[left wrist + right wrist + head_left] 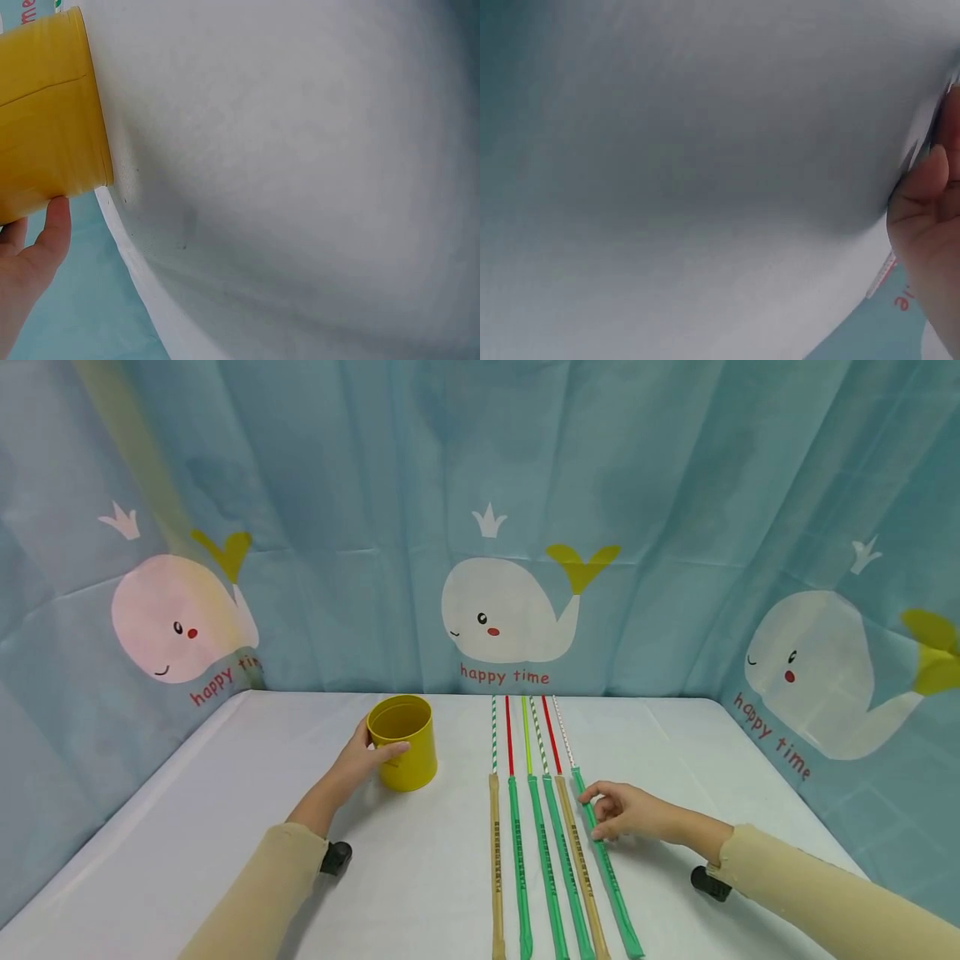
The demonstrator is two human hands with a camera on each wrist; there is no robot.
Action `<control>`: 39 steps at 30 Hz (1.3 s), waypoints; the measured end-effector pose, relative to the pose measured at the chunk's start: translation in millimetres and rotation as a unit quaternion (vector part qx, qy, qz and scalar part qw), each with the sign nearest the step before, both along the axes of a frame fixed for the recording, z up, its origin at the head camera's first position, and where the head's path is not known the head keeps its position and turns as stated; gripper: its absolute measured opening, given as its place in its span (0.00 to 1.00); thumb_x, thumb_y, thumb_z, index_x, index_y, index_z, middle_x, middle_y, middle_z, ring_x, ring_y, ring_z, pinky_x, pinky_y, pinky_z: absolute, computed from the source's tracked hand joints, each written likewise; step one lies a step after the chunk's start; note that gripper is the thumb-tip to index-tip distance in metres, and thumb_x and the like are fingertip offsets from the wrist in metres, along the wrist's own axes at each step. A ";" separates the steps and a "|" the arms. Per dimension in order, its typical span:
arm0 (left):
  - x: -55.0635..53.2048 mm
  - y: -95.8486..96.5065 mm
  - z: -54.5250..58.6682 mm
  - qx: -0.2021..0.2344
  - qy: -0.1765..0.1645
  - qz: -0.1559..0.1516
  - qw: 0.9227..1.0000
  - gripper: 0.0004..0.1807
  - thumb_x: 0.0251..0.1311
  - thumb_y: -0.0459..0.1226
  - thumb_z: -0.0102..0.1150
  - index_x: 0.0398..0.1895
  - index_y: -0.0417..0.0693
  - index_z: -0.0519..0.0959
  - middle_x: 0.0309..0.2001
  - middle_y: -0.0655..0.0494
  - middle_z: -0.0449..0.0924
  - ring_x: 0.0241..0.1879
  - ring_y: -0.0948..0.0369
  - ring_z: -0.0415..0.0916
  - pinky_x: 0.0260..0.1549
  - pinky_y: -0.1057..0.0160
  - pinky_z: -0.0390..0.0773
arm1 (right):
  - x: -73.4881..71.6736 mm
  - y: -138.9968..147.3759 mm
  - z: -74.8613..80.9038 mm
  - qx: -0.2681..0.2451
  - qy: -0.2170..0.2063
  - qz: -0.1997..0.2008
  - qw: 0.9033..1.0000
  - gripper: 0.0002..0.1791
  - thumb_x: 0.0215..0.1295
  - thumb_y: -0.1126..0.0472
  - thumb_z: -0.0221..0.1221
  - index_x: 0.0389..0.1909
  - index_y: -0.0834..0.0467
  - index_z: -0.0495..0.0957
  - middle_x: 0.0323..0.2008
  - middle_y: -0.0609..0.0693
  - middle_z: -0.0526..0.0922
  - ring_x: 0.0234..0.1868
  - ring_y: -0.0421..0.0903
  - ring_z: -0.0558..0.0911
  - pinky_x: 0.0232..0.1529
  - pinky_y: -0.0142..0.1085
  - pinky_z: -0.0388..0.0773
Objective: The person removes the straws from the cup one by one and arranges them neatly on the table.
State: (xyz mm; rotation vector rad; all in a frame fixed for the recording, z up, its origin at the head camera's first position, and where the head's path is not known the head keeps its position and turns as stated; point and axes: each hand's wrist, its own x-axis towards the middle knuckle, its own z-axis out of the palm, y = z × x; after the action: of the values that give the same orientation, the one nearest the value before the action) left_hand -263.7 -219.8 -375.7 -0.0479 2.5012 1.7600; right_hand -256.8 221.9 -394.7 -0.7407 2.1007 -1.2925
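Observation:
My left hand [356, 768] grips a yellow cylindrical pail [412, 760] from its left side, the thumb across the front. In the left wrist view the pail [45, 112] shows large, with fingertips against its wall. My right hand [633, 814] is at the rightmost green paper sleeve [611, 881]. Its thumb and index fingertips touch the sleeve, spaced apart along it; the other fingers are bent. A white-and-red patterned straw [562, 731] extends from that sleeve's far end. In the right wrist view the hand [930, 217] sits at the edge and the sleeve is hidden.
Left of the right hand lie several more green sleeves [521, 881] and brown sleeves [496, 860], side by side, with red straws [510, 735], striped straws [493, 735] and a lime straw [527, 735] beyond them. A blue curtain [360, 568] borders the white table [187, 793].

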 end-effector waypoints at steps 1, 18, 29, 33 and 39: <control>0.1 -0.1 0.0 -0.001 0.001 0.000 1.000 0.55 0.60 0.52 0.64 0.77 0.45 0.37 0.76 0.42 0.43 0.74 0.44 0.39 0.68 0.37 0.44 | 0.2 -0.2 -0.3 0.002 -0.004 0.001 1.000 0.25 0.63 0.68 0.63 0.56 0.72 0.66 0.26 0.50 0.76 0.23 0.41 0.71 0.25 0.31 0.68; 1.2 -0.1 1.5 -0.014 -0.006 -0.004 1.000 0.55 0.60 0.52 0.64 0.77 0.44 0.39 0.75 0.42 0.44 0.74 0.43 0.39 0.68 0.37 0.44 | -4.4 3.4 1.0 0.111 0.085 0.035 0.990 0.39 0.59 0.62 0.67 0.67 0.72 0.61 0.24 0.46 0.73 0.20 0.38 0.67 0.22 0.29 0.66; 1.7 2.5 8.5 -0.030 -0.018 -0.011 0.999 0.56 0.60 0.54 0.63 0.77 0.45 0.37 0.76 0.42 0.41 0.74 0.42 0.38 0.67 0.35 0.44 | -3.4 1.7 3.6 0.167 0.140 0.037 0.975 0.47 0.58 0.55 0.69 0.70 0.73 0.56 0.21 0.44 0.67 0.22 0.38 0.64 0.25 0.30 0.61; 0.8 2.1 10.5 -0.034 -0.024 -0.015 0.999 0.56 0.60 0.54 0.63 0.77 0.46 0.37 0.76 0.41 0.40 0.73 0.42 0.39 0.67 0.35 0.44 | -2.4 1.2 -0.3 0.162 0.142 0.031 0.976 0.47 0.58 0.55 0.69 0.70 0.73 0.56 0.23 0.44 0.68 0.23 0.38 0.65 0.25 0.30 0.61; -4.3 3.0 8.6 -0.035 -0.020 -0.024 0.999 0.55 0.60 0.53 0.63 0.77 0.45 0.38 0.75 0.41 0.44 0.72 0.43 0.43 0.67 0.36 0.45 | -0.9 3.1 -3.5 0.162 0.150 0.028 0.975 0.47 0.58 0.55 0.69 0.70 0.72 0.56 0.23 0.44 0.69 0.22 0.37 0.64 0.24 0.30 0.61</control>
State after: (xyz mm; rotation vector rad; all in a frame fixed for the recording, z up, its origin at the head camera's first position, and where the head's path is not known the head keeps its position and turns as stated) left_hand -268.0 -216.7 -367.1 -0.0276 2.5134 1.6385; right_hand -257.7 225.0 -398.2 -0.8842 2.4304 -0.8158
